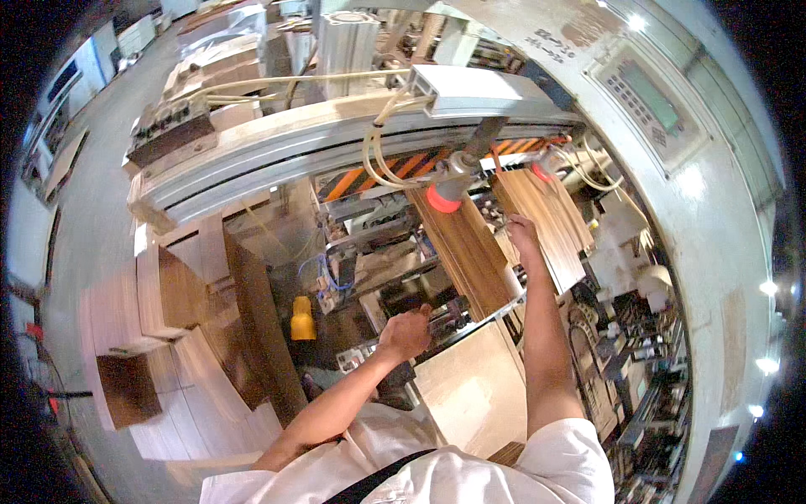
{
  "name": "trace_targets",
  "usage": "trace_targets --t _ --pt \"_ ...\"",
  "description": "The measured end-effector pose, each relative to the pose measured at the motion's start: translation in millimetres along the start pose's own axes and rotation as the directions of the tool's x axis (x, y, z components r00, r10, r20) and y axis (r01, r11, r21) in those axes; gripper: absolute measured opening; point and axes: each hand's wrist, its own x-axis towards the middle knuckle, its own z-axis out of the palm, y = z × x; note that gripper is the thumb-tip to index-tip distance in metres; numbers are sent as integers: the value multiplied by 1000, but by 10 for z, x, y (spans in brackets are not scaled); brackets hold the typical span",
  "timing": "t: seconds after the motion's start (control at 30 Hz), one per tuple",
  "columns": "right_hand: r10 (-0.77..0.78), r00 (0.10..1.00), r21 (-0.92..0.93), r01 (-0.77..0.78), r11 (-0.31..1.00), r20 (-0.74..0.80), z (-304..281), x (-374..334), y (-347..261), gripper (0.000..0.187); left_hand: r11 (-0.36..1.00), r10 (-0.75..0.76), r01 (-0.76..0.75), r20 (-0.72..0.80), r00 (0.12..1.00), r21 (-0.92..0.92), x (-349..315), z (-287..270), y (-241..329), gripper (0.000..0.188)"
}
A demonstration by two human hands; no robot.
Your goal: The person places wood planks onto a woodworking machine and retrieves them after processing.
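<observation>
My left hand point(407, 333) is closed in a loose fist beside the near end of a dark brown wood-grain board point(467, 256), close to a black metal fixture point(452, 314). What its fingers hold, if anything, is hidden. Reaching farther forward, my right hand point(522, 237) has its fingers curled between the dark board and a lighter brown wood-grain board point(546, 220). I cannot make out anything in that grip. Onto the far end of the dark board comes a red-rimmed round presser point(444, 198); a second red presser point(542, 172) meets the lighter board.
A metal beam point(285, 161) with pale air hoses point(379, 155) crosses above the boards. Stacked wooden panels point(180, 290) stand at left, near a yellow foot-shaped part point(303, 319). A pale sheet point(474, 378) lies before me. At right is a machine housing with a control panel point(645, 101).
</observation>
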Motion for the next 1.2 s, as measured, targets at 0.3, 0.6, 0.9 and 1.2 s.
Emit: trace_targets --t 0.3,0.6,0.9,1.2 --pt "110 966 154 -149 977 235 -21 522 302 19 992 -105 104 -16 994 -65 -73 -60 49 38" --pt "-63 992 161 44 986 111 -305 -394 -171 47 988 -103 100 -21 994 -114 1 38 11 53" --pt "300 952 737 -168 655 -50 -563 -1878 1153 27 954 -36 -79 -371 928 -289 135 -16 397 95" --pt "212 958 860 -271 432 195 -59 -2026 684 38 979 -68 5 -299 952 -206 424 27 913 94"
